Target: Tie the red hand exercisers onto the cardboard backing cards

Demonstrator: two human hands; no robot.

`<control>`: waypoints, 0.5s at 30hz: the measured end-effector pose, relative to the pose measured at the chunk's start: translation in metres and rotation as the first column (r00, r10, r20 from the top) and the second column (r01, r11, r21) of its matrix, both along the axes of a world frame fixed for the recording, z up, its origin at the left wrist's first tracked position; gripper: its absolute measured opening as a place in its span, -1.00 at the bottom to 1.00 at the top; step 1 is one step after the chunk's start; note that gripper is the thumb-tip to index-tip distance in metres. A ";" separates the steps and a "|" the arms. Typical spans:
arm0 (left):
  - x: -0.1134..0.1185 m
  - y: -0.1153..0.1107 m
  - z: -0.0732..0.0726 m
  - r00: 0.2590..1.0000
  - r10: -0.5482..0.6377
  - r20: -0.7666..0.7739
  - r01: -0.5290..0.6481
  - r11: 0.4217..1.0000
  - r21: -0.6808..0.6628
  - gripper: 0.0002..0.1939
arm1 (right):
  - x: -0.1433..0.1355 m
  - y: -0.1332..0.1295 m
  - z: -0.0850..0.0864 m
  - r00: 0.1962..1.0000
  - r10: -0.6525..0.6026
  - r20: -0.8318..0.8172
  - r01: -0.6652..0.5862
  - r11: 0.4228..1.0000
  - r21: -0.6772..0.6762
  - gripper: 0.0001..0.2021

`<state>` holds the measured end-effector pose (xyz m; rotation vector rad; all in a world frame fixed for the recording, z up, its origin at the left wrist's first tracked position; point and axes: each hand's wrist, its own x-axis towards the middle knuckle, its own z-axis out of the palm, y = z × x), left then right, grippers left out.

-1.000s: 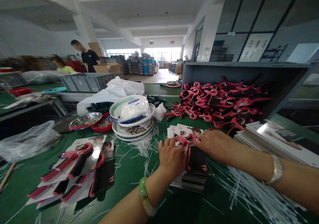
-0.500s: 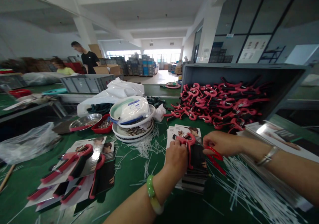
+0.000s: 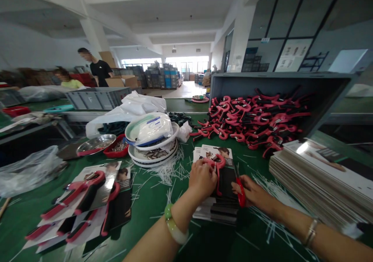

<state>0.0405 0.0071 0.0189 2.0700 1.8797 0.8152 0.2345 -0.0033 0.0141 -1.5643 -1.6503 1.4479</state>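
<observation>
Two bare hands are at a stack of printed cards (image 3: 227,180) on a green tabletop (image 3: 214,240). The left hand (image 3: 203,177) has its fingers curled down over one end of a pink-and-black hand tool (image 3: 220,163), which lies on the top card directly under and beside the fingertips; whether they pinch it or only press it is hidden. The right hand (image 3: 249,192) is closed around the handles of red-handled scissors (image 3: 241,192), the blades pointing away past the fingers, beside the cards' right edge. Whether the blades are parted is too small to tell.

Right of the left wrist and beneath the right forearm, white cable ties (image 3: 271,225) lie scattered. Farther right of the right fingers stands a tall stack of large cards (image 3: 317,184). Beyond both sets of fingers, a grey crate (image 3: 282,82) opens toward them, with a heap of pink-and-black tools (image 3: 247,116) inside and spilling out.

Left of the left fingers, several carded tools (image 3: 87,200) overlap. Ahead and left of the left fingertips sit stacked white dishes (image 3: 153,162) with metal parts and a plastic bag, then a red dish (image 3: 117,147) and a metal dish (image 3: 96,143). Much farther beyond the left fingers, a person in black (image 3: 100,72) stands near another in yellow-green (image 3: 72,83).
</observation>
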 end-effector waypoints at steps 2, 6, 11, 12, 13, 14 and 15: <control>-0.001 -0.001 -0.003 1.000 -0.016 0.006 0.015 0.999 0.048 -0.83 | -0.003 -0.003 -0.015 0.983 -0.102 -0.152 0.100 0.995 -0.026 -0.50; -0.003 -0.005 -0.012 0.997 -0.072 -0.026 0.075 0.987 0.145 -0.78 | -0.008 -0.001 -0.033 0.926 -0.247 -0.285 0.233 0.969 -0.083 -0.45; -0.006 -0.005 -0.016 0.988 -0.103 -0.112 0.120 0.981 0.156 -0.80 | -0.003 0.011 -0.037 0.948 -0.223 -0.228 0.196 0.971 -0.138 -0.52; -0.007 -0.005 -0.015 0.987 -0.107 -0.120 0.124 0.982 0.143 -0.81 | 0.001 0.012 -0.035 0.951 -0.209 -0.226 0.187 0.975 -0.116 -0.56; -0.007 -0.005 -0.013 0.986 -0.105 -0.126 0.121 0.984 0.128 -0.82 | 0.007 0.014 -0.032 0.957 -0.192 -0.215 0.179 0.981 -0.079 -0.60; -0.008 -0.005 -0.011 0.986 -0.101 -0.134 0.116 0.987 0.110 -0.82 | 0.013 0.015 -0.027 0.970 -0.170 -0.174 0.168 0.986 -0.026 -0.64; -0.008 -0.005 -0.009 0.985 -0.095 -0.145 0.109 0.990 0.091 -0.82 | 0.020 0.015 -0.022 0.986 -0.142 -0.088 0.146 0.988 0.044 -0.67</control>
